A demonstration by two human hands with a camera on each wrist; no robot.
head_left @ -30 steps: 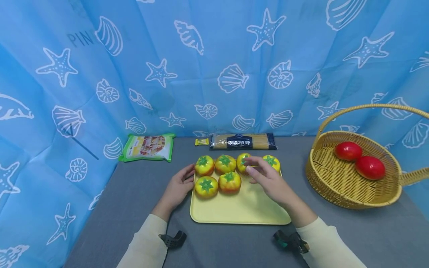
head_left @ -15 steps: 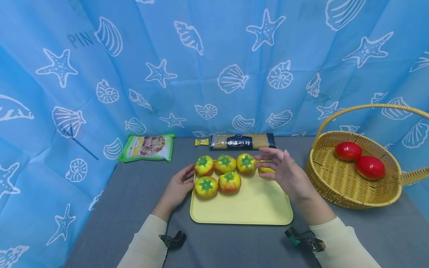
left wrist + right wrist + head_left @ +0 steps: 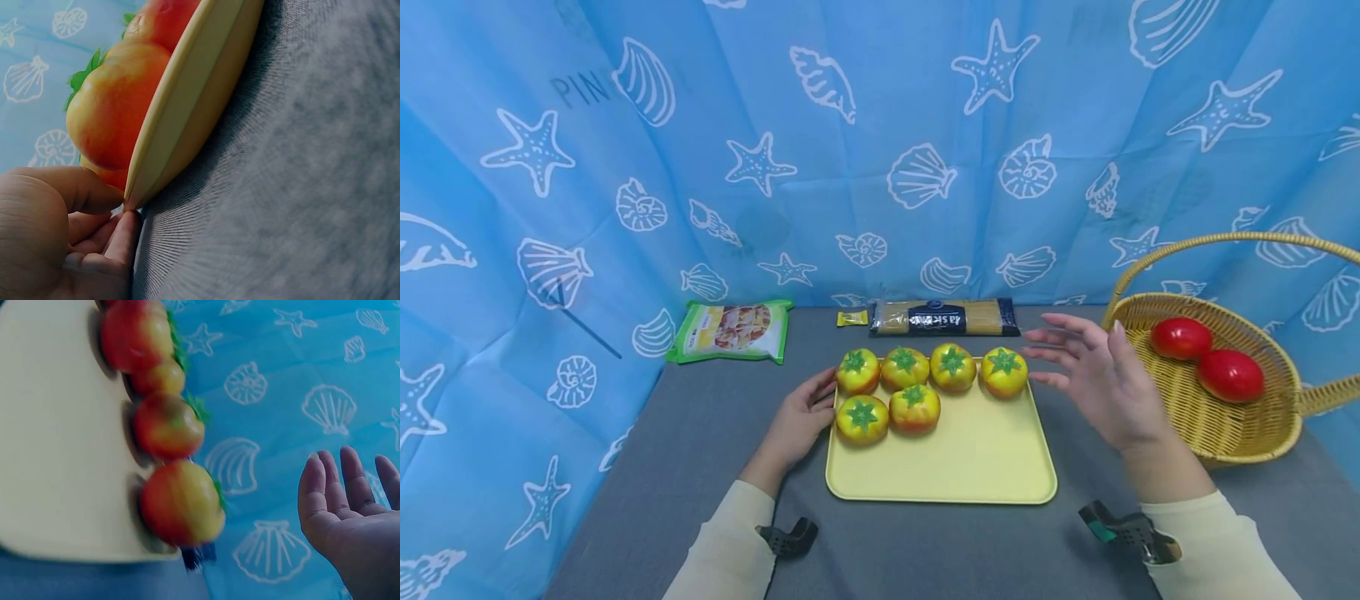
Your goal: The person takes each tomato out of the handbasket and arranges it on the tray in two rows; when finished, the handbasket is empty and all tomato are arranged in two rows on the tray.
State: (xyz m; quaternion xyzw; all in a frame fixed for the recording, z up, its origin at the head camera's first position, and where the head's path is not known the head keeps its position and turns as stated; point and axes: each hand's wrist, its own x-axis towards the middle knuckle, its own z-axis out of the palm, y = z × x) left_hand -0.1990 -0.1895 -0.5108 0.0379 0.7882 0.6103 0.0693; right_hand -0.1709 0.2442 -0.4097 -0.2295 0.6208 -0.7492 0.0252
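Observation:
A pale yellow tray (image 3: 955,467) lies on the grey cloth in the head view. On it sit several yellow-red tomatoes with green star-shaped tops: a back row ending at the right with one tomato (image 3: 1004,375), and two in front, including a tomato (image 3: 913,410). My left hand (image 3: 801,421) pinches the tray's left rim; the left wrist view shows the thumb (image 3: 90,190) above the rim and fingers beneath it. My right hand (image 3: 1108,383) is raised between tray and basket, fingers spread apart and holding nothing, also visible in the right wrist view.
A wicker basket (image 3: 1195,446) with a tall handle holds two red oval fruits (image 3: 1230,375) at the right. Along the back lie a green-edged food bag (image 3: 730,331), a small yellow packet (image 3: 852,317) and a spaghetti pack (image 3: 943,317). A blue shell-patterned curtain (image 3: 865,167) hangs behind.
My right hand has moved right from above the tray's back row to near the basket, uncovering the rightmost tomato. The left hand and tray have stayed put.

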